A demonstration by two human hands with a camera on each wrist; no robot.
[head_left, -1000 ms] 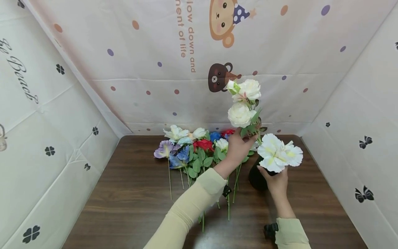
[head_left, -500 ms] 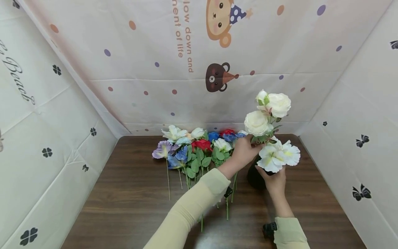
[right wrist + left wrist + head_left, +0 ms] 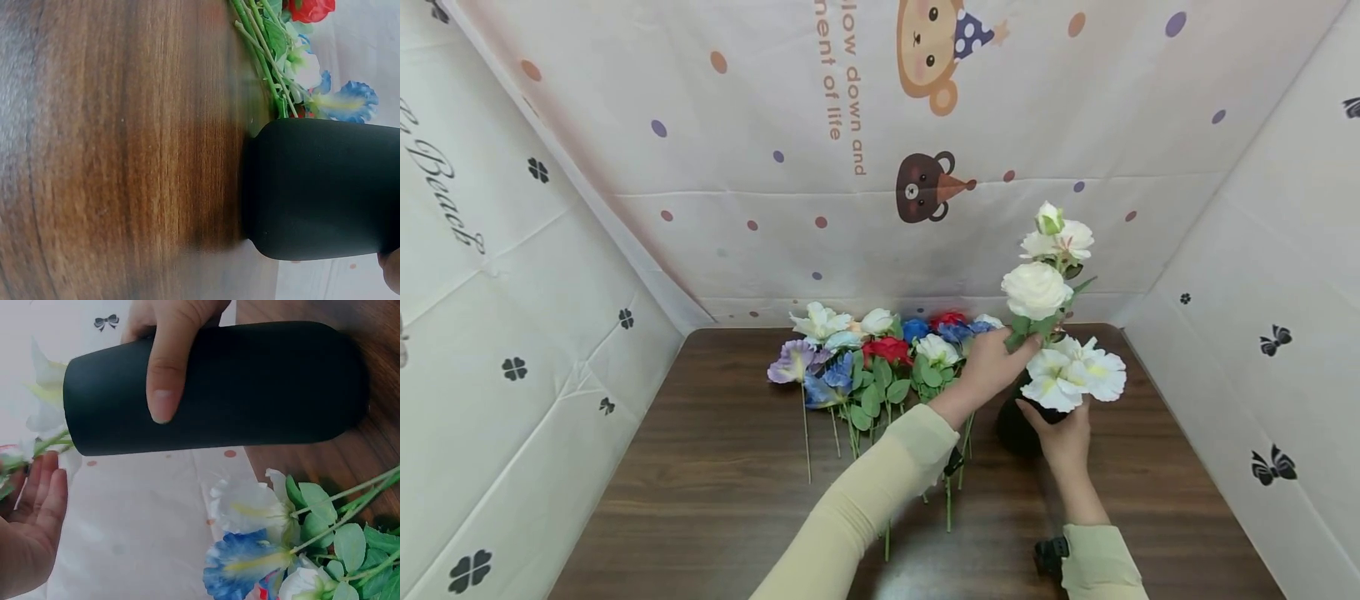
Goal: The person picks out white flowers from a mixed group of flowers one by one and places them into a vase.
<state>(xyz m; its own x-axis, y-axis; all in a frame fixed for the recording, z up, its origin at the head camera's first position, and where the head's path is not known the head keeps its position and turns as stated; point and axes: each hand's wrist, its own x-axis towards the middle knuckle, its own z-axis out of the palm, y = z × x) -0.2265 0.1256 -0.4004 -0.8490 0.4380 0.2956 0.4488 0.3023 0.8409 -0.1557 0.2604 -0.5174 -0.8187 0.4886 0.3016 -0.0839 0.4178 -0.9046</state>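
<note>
A black vase stands upright at the table's right side, with a white iris at its mouth. My right hand grips the vase below its rim; in the left wrist view its thumb lies along the vase wall. Just behind the mouth, my left hand pinches a spray of white roses by its stem, blooms up. In the left wrist view green stems run into the mouth by the left fingertips. The right wrist view shows the vase's base on the wood.
Several artificial flowers lie left of the vase, among them a purple iris, a blue iris and a red rose, stems toward the front. The brown wooden table meets printed white cloth at the back and sides.
My left hand has carried the white rose spray rightward to the vase; the blooms dipped, then rose and turned slightly more upright. My right hand has kept its grip on the vase.
</note>
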